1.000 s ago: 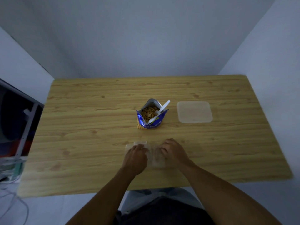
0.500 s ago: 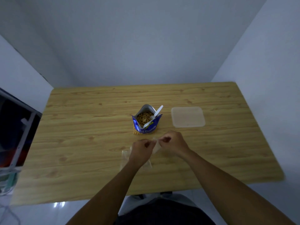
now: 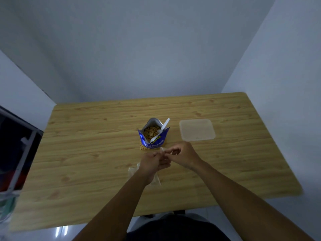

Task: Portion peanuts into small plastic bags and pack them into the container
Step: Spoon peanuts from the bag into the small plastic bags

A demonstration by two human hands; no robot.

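Both hands, left [image 3: 152, 162] and right [image 3: 180, 153], pinch a clear bag [image 3: 164, 151] before the open peanut pouch [image 3: 153, 134] on a wooden tabletop [image 3: 86, 145] between grey walls [image 3: 156, 49].

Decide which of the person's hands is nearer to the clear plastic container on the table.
The right hand. It sits just in front of the container, below its near-left corner. The left hand is further to the left and nearer the person, below the peanut bag.
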